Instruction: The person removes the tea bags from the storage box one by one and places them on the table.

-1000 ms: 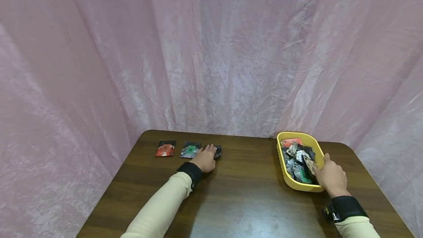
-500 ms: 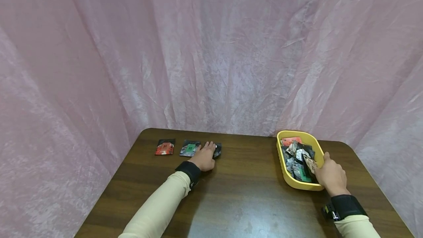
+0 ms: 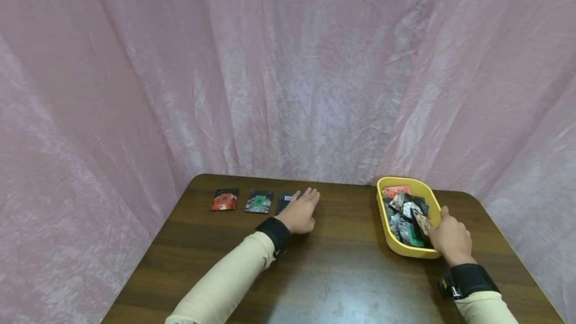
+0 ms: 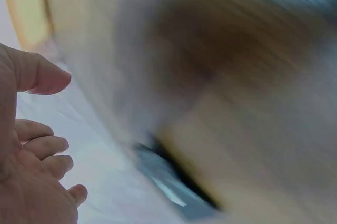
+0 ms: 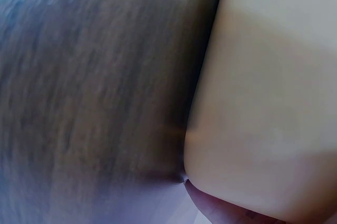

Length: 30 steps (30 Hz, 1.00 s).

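Note:
My left hand (image 3: pixel 300 212) hovers low over the table with its fingers spread, holding nothing. A dark packet with a small white label (image 3: pixel 284 201) lies just left of its fingers, partly covered by the hand. In the left wrist view the thumb and fingers of the left hand (image 4: pixel 37 150) stand apart, with a blurred shiny packet (image 4: pixel 176 184) below. At the right, my right hand (image 3: pixel 452 239) grips the near right rim of a yellow plastic basket (image 3: pixel 393 246). Right by its thumb, a black packet with a tan label (image 3: pixel 422 224) leans inside the basket.
A red-labelled packet (image 3: pixel 224 200) and a green-labelled packet (image 3: pixel 258 201) lie in a row at the back left of the brown wooden table (image 3: pixel 342 244). Several mixed packets fill the basket. A pink curtain (image 3: pixel 288 89) hangs behind the table's far edge.
My left hand has slid to the right off the third packet, which shows more now. My right hand and the basket keep their place.

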Motion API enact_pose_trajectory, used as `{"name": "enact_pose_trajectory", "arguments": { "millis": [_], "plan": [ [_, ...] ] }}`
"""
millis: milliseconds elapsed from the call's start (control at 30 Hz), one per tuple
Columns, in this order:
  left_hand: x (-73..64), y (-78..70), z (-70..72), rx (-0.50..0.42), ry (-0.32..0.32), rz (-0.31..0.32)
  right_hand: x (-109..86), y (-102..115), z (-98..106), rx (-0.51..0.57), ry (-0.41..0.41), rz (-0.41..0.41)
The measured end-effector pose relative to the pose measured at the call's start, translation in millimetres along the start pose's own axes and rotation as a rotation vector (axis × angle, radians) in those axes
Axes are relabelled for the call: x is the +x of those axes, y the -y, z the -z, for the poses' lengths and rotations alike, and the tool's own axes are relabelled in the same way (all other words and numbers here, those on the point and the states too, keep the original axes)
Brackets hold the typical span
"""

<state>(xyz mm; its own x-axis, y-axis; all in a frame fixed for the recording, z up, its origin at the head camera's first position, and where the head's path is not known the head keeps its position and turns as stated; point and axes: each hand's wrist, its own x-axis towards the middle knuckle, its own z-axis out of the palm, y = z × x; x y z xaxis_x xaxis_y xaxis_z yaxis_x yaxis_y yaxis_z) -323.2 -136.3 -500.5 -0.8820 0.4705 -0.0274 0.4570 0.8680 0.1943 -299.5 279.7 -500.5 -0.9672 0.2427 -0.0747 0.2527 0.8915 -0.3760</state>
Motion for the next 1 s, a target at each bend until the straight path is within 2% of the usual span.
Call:
{"name": "enact_pose_trajectory", "arguments": {
  "millis": [400, 533, 633, 700, 1000],
  "plan": [
    [32.8, -114.9, 29.2, 0.101, -0.072, -0.232, 2.9, 3.6, 4.2, -0.006, -0.013, 0.010],
    [45.4, -145.1, 33.6, 0.130, -0.108, -0.316, 2.6, 3.7, 4.5, -0.010, -0.026, 0.024],
    [54.8, -161.4, 33.1, 0.140, -0.107, -0.355, 2.7, 4.6, 4.3, -0.018, -0.031, 0.032],
    [60.3, -169.6, 32.0, 0.140, -0.084, -0.363, 2.9, 5.5, 4.3, -0.013, -0.023, 0.031],
    [76.9, -190.4, 19.9, 0.001, 0.048, -0.312, 2.6, 11.1, 6.8, -0.024, -0.035, 0.042]
  ]
}}
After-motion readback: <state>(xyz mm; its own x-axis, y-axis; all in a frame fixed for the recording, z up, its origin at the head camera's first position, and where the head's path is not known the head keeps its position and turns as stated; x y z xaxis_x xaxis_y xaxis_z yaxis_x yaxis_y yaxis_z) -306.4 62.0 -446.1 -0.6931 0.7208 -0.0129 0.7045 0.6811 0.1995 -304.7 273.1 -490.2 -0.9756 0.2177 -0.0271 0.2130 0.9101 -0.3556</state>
